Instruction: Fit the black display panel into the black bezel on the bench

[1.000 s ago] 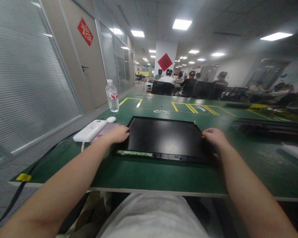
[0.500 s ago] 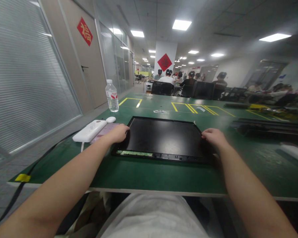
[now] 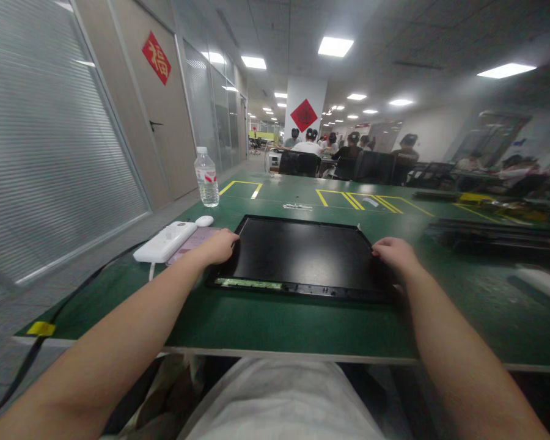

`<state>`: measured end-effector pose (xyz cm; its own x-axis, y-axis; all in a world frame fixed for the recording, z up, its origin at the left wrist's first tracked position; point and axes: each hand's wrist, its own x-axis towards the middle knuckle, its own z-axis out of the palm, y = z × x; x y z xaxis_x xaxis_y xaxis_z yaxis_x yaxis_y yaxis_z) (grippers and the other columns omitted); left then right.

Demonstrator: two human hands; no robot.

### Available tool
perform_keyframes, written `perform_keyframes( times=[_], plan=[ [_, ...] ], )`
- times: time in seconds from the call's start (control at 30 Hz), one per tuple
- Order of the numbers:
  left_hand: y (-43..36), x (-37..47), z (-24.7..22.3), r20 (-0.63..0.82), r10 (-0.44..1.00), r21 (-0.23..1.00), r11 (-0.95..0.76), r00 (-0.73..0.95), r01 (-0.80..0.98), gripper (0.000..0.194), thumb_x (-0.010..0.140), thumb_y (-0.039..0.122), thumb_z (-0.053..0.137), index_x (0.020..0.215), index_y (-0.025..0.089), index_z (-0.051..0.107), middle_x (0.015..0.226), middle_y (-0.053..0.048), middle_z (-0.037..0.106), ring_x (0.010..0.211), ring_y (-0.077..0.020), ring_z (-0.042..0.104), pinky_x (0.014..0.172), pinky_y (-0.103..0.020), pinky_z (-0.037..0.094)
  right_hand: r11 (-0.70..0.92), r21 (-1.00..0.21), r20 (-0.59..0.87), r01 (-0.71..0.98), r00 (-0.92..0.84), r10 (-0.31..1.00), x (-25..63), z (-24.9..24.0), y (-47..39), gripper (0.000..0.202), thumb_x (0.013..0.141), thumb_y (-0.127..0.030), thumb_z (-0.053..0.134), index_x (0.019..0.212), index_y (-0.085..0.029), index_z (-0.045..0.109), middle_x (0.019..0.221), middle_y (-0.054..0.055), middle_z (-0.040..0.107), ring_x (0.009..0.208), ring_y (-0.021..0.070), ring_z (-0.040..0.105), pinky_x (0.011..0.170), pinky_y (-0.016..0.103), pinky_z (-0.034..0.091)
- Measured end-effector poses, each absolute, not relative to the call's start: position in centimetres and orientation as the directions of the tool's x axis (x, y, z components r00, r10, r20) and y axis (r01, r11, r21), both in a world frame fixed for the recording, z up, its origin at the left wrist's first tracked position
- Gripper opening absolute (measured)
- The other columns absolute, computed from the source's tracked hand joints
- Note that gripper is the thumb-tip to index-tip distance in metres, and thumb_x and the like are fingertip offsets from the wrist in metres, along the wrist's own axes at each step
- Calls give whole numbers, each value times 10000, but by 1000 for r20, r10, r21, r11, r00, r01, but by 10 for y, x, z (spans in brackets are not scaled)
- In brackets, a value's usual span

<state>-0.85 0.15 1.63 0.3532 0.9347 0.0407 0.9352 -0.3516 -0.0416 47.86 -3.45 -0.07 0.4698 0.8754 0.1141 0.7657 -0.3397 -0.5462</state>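
Note:
A black display panel [image 3: 302,247] in a thin dark frame lies flat on the green table [image 3: 284,327] in front of me. Along its near edge runs a narrow green circuit board [image 3: 250,283], on the left part of the strip. My left hand [image 3: 220,245] is closed at the panel's left edge, fingertips pinching the frame. At the right edge my right hand [image 3: 392,250] does the same, with thumb and fingers together on the frame. A small pale tab [image 3: 359,227] sticks up at the far right corner.
Left of the panel lie a white power strip [image 3: 166,241], a phone [image 3: 193,243] and a white oval case [image 3: 205,221]. A water bottle [image 3: 206,177] stands behind them. Dark panels [image 3: 490,235] lie to the right. Yellow tape [image 3: 334,191] marks the table's far side.

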Motion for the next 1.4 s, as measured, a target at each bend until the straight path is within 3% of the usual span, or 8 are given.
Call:
perform_keyframes(
  times=[0.27, 0.43, 0.57, 0.7, 0.87, 1.07, 1.2, 1.4],
  plan=[
    [1, -6, 16, 82, 955, 73, -290, 284, 954, 466, 852, 83, 467, 1245, 108, 717, 1304, -194, 695, 1210, -283, 654, 1043, -314, 465, -343, -585, 97, 735, 484, 870, 478, -3, -32, 150, 750, -223, 639, 823, -195, 766, 806, 59, 770, 696, 177, 674, 660, 262, 501],
    [0, -6, 16, 95, 961, 117, -271, 261, 955, 509, 846, 75, 478, 1303, 114, 699, 1343, -203, 683, 1246, -306, 643, 1054, -335, 462, -310, -671, 109, 674, 503, 857, 482, -4, -34, 207, 772, -250, 610, 889, -190, 770, 850, 68, 778, 688, 170, 665, 613, 250, 490],
    [-1, -4, 18, 81, 966, 143, -256, 246, 956, 538, 850, 67, 465, 1344, 110, 673, 1392, -200, 659, 1294, -302, 617, 1097, -347, 432, -390, -578, 140, 717, 558, 818, 486, 0, -36, 202, 764, -257, 627, 879, -195, 782, 879, 77, 773, 714, 194, 674, 619, 267, 488],
    [-4, -3, 20, 49, 975, 275, -223, 218, 935, 578, 837, 50, 474, 1381, 139, 647, 1426, -175, 641, 1310, -297, 612, 1087, -348, 448, -447, -550, -17, 706, 526, 851, 482, 1, -37, 259, 769, -247, 622, 953, -185, 794, 864, 89, 767, 680, 210, 679, 588, 282, 491],
    [-4, -7, 17, 82, 990, 441, -139, 115, 887, 584, 748, 23, 570, 1271, 227, 731, 1356, -129, 701, 1242, -321, 658, 1025, -363, 498, -386, -490, 43, 782, 464, 885, 474, 0, -38, 217, 739, -230, 681, 913, -192, 806, 964, 99, 780, 891, 249, 721, 741, 286, 532],
    [4, -8, 12, 6, 1000, 749, 14, -28, 662, 462, 625, -1, 598, 972, 226, 804, 1046, -74, 803, 965, -267, 739, 747, -275, 568, -389, -403, 73, 828, 453, 888, 474, -4, -36, 268, 785, -268, 659, 999, -184, 797, 1053, 124, 772, 990, 288, 719, 831, 328, 539],
    [6, -6, 9, -74, 997, 880, 81, -33, 469, 458, 611, 30, 627, 1008, 207, 772, 930, -51, 793, 735, -205, 725, 584, -233, 539, -390, -386, 69, 836, 448, 891, 476, -5, -36, 295, 810, -278, 631, 1041, -184, 789, 1096, 130, 763, 1051, 306, 704, 874, 349, 531],
    [-1, 0, 16, -141, 989, 965, 145, -31, 217, 482, 644, 37, 648, 1098, 183, 715, 793, -32, 760, 574, -190, 700, 543, -273, 567, -398, -361, 68, 843, 449, 891, 477, -4, -37, 327, 822, -294, 617, 1081, -179, 781, 1136, 134, 752, 1073, 315, 695, 890, 365, 529]
  ],
)
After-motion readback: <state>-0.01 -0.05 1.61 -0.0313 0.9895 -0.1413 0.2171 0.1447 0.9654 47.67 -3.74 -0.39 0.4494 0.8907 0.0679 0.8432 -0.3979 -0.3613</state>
